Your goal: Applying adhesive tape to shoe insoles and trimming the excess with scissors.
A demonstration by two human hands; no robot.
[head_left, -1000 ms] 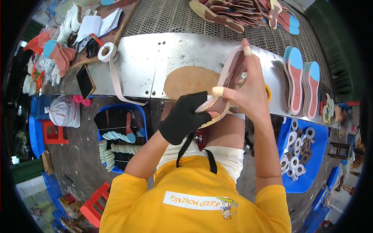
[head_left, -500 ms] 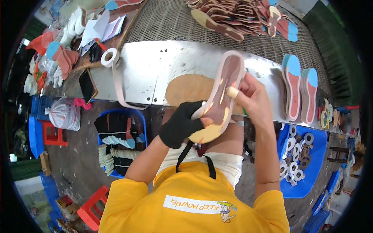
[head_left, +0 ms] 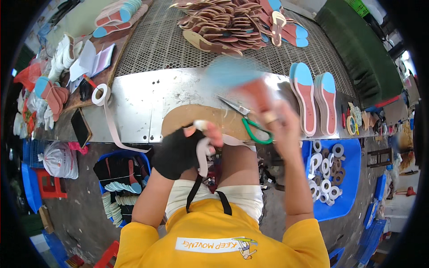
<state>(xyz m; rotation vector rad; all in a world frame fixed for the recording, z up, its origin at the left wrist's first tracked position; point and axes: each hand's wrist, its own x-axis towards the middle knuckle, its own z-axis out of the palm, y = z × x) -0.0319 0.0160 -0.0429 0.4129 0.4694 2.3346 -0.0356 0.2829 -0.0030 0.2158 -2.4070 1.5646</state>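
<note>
My right hand (head_left: 286,127) grips an insole (head_left: 258,93) at one end and holds it over the metal worktop. The insole is smeared by motion, and its blue and brownish-red face shows. My left hand (head_left: 181,149), in a black glove with bare fingertips, is closed near the worktop's front edge. A pale strip of tape (head_left: 203,163) hangs from its fingers above my lap. Between the hands, scissors (head_left: 255,134) with green handles lie on a brown oval patch (head_left: 187,119) of the worktop. Two stacks of finished-looking insoles (head_left: 308,107) stand right of my right hand.
A heap of insoles (head_left: 223,31) lies on the mesh surface behind. Left on the worktop are a tape roll (head_left: 101,94), its tail trailing to the edge, and a phone (head_left: 81,127). Blue bins hold tape rolls (head_left: 328,172) at right and insole pieces (head_left: 120,187) at left.
My left hand has let go of the insole and now has the tape strip. My right hand has turned the insole over and swung it out. The view has shifted to the right.
</note>
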